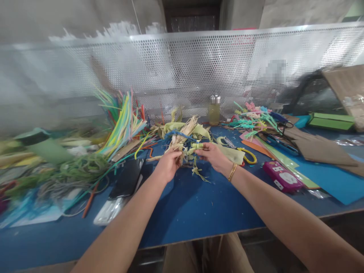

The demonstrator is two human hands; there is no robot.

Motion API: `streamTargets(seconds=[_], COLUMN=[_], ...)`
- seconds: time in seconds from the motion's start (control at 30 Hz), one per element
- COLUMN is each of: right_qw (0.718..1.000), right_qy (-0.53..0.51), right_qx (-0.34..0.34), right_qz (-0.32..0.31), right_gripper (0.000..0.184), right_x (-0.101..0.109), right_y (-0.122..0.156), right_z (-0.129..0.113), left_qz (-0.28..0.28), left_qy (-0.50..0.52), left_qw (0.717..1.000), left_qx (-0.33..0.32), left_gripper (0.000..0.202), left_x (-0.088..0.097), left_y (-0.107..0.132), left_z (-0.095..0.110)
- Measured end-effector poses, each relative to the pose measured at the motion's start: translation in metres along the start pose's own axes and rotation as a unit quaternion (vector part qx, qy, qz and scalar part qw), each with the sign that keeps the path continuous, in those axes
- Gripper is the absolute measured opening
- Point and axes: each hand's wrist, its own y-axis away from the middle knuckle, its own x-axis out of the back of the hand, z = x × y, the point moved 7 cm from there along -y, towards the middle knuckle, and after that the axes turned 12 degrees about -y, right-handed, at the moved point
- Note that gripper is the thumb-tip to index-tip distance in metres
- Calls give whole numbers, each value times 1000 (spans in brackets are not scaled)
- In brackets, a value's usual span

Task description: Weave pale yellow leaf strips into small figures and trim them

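Observation:
My right hand [212, 155], with a gold bracelet at the wrist, pinches a small pale green husk roll [196, 145]. Beside it, my left hand [170, 163] is closed at the near end of a bundle of dry corn husks [183, 132]; what its fingertips grip is partly hidden. Thin husk shreds [196, 171] hang down between the two hands. Behind them a blue cord [174, 133] crosses the heap of husks. A broad pale husk [231, 154] and yellow-handled scissors [250, 155] lie just right of my right hand.
Pipe cleaners [123, 123] stand in a bunch at the left, near a green tumbler [44, 146] and a dark phone [127, 178]. A glass jar [214, 110] stands by the perforated metal screen [193, 72]. A purple tissue pack [282, 177] and cardboard [318, 149] lie right.

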Motion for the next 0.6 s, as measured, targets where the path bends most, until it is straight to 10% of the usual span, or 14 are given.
streamTargets(seconds=[0.17, 0.6], right_qw=[1000, 996], right_qy=[24, 40], right_qx=[-8, -31], right_qz=[7, -71], right_gripper=[36, 45], right_x=[-2, -22], right_y=[3, 11], right_z=[-1, 7], left_qz=[-83, -8], left_qy=[63, -57], left_qw=[991, 998], left_qx=[86, -33], left_gripper=[19, 32], left_x=[-13, -7], left_y=[4, 0], left_z=[-8, -6])
